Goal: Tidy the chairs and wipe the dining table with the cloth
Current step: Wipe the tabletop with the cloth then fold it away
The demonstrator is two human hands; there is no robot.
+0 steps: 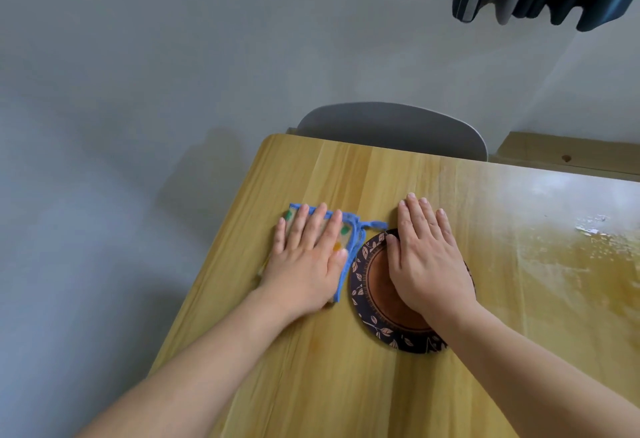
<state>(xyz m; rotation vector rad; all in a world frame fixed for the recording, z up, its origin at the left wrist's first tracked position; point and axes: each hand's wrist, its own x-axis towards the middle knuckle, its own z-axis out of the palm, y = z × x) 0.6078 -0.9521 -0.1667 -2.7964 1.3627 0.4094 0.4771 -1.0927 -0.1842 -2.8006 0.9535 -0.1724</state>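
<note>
Cloth flat on wooden table, grey floor beside.

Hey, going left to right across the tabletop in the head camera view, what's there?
Left hand flat on the blue-edged cloth → round leaf-patterned mat under the right hand → white flecks on the wooden table.

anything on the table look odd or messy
Yes: a whitish, flaky patch mars the table surface toward its far right, like residue or worn finish; which one is unclear.
</note>
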